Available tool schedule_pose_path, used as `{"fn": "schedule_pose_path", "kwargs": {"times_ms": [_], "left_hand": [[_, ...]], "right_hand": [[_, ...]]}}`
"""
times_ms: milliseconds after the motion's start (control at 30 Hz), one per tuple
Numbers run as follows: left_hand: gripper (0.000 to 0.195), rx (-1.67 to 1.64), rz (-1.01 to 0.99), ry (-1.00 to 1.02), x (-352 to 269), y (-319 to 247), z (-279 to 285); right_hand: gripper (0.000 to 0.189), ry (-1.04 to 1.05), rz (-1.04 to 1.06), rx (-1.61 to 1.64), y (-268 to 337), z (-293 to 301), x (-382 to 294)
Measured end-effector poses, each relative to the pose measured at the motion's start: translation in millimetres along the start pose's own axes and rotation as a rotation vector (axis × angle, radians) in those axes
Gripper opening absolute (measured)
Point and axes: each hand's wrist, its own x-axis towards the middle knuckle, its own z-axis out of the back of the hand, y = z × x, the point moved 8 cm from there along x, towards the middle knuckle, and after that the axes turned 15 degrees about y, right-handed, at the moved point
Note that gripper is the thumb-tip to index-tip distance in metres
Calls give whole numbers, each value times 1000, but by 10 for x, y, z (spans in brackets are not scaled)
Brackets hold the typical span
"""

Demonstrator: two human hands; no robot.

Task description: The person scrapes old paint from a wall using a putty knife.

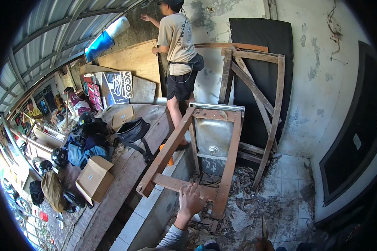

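Note:
My left hand (191,198) lies over the lower crossbar (166,183) of a brown wooden stand frame, fingers spread, the thumb out to the right. I cannot tell whether it bears any weight. The stand's legs (171,153) slope away from me, and a stainless steel sink basin (214,136) with a drain fitting stands on edge behind them. Low at the right, my right hand (264,244) is partly cut off by the lower picture edge. It holds a narrow blade (264,226), apparently a knife, pointing up; its handle is hidden.
A person (180,44) stands on the tiled ledge (135,224) beyond the stand. Another wooden frame (278,94) leans by a black panel (260,34). Dry leaves (242,200) litter the tiled floor. Cardboard boxes (95,178), bags and helmets lie on the wooden platform (119,185) leftward.

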Motion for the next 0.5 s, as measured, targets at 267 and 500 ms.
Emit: {"fn": "schedule_pose_path", "kwargs": {"times_ms": [267, 500], "left_hand": [[58, 17, -8, 149, 164, -42, 93], [54, -17, -129, 208, 216, 22, 160]], "right_hand": [[30, -131, -37, -142, 67, 132, 211], [25, -152, 58, -54, 90, -51, 526]]}}
